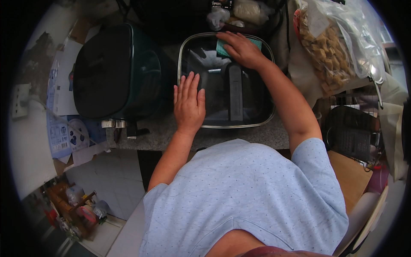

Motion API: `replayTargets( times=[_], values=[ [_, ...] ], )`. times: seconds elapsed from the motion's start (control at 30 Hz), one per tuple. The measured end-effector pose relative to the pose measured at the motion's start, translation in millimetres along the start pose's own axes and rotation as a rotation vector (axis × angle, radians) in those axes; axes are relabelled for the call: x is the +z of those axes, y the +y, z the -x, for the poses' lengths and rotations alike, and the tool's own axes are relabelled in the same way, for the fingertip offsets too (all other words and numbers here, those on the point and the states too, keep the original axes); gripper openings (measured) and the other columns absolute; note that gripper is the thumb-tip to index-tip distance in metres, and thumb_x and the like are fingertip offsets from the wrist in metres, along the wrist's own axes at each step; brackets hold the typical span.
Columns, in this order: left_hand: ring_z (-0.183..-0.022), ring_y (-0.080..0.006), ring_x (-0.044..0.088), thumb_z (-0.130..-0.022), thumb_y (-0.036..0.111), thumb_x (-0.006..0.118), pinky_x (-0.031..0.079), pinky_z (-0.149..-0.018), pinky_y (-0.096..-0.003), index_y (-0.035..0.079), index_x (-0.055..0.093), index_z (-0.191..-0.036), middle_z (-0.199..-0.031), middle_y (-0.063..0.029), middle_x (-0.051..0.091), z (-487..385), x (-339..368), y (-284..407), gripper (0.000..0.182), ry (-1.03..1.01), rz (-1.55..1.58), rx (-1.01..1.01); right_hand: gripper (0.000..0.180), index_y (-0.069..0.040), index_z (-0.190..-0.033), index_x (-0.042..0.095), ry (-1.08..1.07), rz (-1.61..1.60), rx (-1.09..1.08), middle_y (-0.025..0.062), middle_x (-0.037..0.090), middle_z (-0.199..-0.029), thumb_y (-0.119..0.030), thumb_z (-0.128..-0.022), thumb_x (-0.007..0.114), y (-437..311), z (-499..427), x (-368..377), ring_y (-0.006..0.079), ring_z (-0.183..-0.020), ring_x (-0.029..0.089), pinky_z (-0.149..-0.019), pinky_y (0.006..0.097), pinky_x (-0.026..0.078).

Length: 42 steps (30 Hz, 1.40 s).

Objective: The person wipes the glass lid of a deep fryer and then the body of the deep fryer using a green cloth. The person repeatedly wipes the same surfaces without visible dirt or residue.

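Note:
A squarish glass lid (212,112) with a metal rim and a long black handle (236,96) covers a dark pan on the stone counter. My right hand (242,49) lies spread over a green cloth (223,48), pressing it on the lid's far edge. At the lid's left edge rests my left hand (190,104), flat, its fingers stretched forward and nothing in it. What is inside the pan is too dark to make out.
A dark green air fryer (144,70) stands left of the pan. Plastic bags (250,12) lie behind it. To the right are a clear bag of brown cubes (330,54) and a black basket (351,135). The speckled counter (160,138) ends close to my body.

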<state>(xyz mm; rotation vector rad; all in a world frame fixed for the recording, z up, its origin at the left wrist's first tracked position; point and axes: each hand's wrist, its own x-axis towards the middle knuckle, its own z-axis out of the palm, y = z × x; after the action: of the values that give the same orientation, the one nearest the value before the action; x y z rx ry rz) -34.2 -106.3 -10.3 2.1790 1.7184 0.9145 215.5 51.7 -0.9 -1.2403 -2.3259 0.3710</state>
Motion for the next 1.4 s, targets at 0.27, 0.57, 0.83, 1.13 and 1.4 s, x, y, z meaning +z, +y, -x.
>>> replayTargets(
  times=[0.27, 0.57, 0.83, 1.13, 1.4],
  values=[
    [-0.148, -0.0315, 0.041, -0.107, 0.03, 0.05, 0.024, -0.124, -0.0504, 0.012, 0.055, -0.147, -0.155, -0.009, 0.051, 0, 2, 0, 0.044, 0.02, 0.004, 0.005, 0.04, -0.011, -0.14, 0.057, 0.194, 0.013, 0.165, 0.0131, 0.053, -0.152, -0.026, -0.103, 0.055, -21, 59, -9, 0.0345, -0.146, 0.043, -0.122, 0.0517, 0.029],
    [-0.148, -0.0322, 0.04, -0.108, 0.03, 0.049, 0.023, -0.125, -0.0505, 0.012, 0.056, -0.146, -0.155, -0.0095, 0.051, 0, 1, -1, 0.043, 0.013, 0.009, 0.026, 0.041, -0.012, -0.145, 0.056, 0.144, -0.124, 0.14, 0.0105, 0.05, -0.155, -0.013, -0.104, 0.053, -46, 105, -23, 0.0325, -0.15, 0.038, -0.124, 0.0494, 0.024],
    [-0.151, -0.0299, 0.037, -0.109, 0.034, 0.045, 0.023, -0.125, -0.0478, 0.014, 0.052, -0.15, -0.158, -0.0079, 0.048, 1, 0, -2, 0.046, -0.012, -0.007, 0.014, 0.042, -0.014, -0.146, 0.052, 0.165, 0.051, 0.099, 0.0098, 0.051, -0.153, -0.022, -0.105, 0.049, -19, 59, -8, 0.0359, -0.147, 0.041, -0.122, 0.0523, 0.029],
    [-0.149, -0.0313, 0.039, -0.108, 0.031, 0.048, 0.022, -0.125, -0.0499, 0.012, 0.054, -0.148, -0.156, -0.009, 0.05, 0, 2, 0, 0.045, -0.003, 0.01, 0.009, 0.047, -0.013, -0.15, 0.049, 0.159, 0.08, 0.189, 0.0111, 0.047, -0.157, -0.02, -0.103, 0.051, -73, 116, -11, 0.037, -0.148, 0.039, -0.122, 0.0537, 0.027],
    [-0.15, -0.0312, 0.038, -0.108, 0.032, 0.048, 0.022, -0.125, -0.05, 0.012, 0.054, -0.148, -0.157, -0.009, 0.049, 0, 0, 0, 0.046, -0.021, 0.011, 0.006, 0.047, -0.009, -0.142, 0.057, 0.166, -0.154, 0.224, 0.0131, 0.053, -0.151, -0.004, -0.096, 0.061, -134, 174, -18, 0.0359, -0.146, 0.044, -0.121, 0.0522, 0.03]
  ],
)
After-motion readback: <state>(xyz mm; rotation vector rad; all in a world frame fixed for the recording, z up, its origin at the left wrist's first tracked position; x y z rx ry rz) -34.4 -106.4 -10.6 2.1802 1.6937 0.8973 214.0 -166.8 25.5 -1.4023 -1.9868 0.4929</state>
